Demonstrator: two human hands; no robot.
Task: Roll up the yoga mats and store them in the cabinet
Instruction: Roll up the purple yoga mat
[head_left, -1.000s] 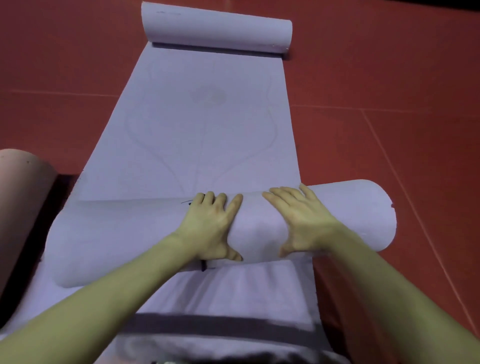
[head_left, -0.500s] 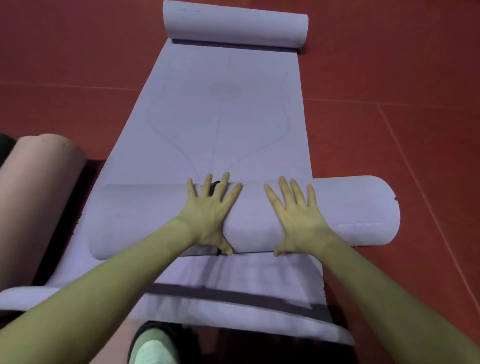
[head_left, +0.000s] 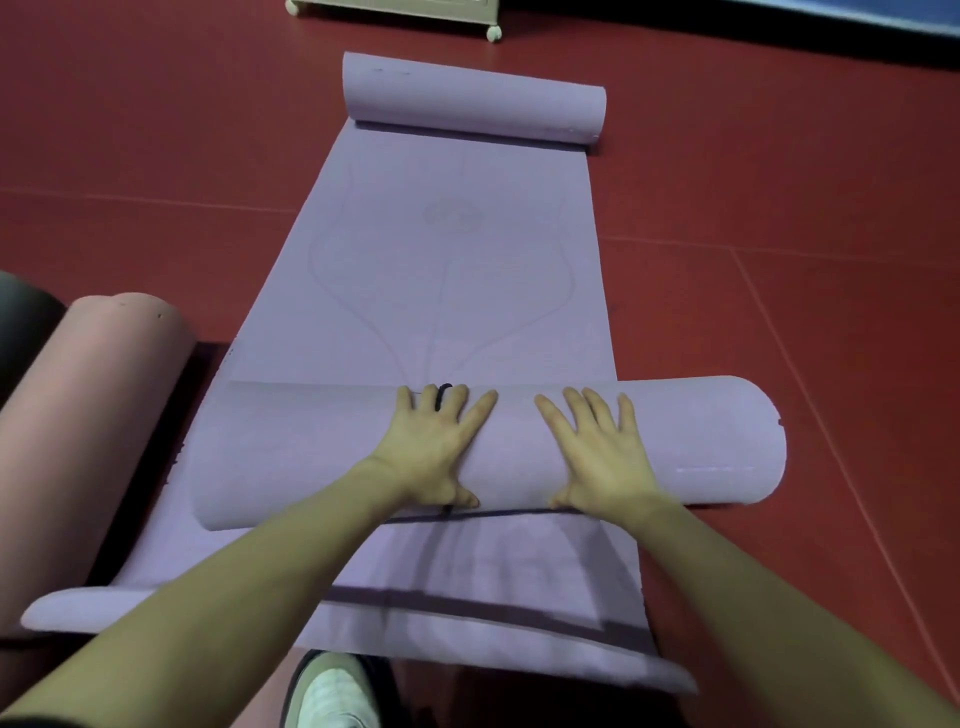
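You are partway through rolling the purple mat (head_left: 447, 270). Your left hand (head_left: 434, 452) and right hand (head_left: 597, 457) lie flat on its near roll (head_left: 311, 457), fingers straight and spread, clamped on nothing. A black band (head_left: 443, 397) sits between 2 left fingers. Beyond the roll the mat lies flat up to its curled far end (head_left: 472, 104). Left of the roll, a pink mat (head_left: 88, 415) is already rolled; none looks stored. The roll's right end overhangs the mat's edge, so it looks skewed. Bare red floor (head_left: 805, 312) lies right, the cabinet (head_left: 415, 8) far beyond.
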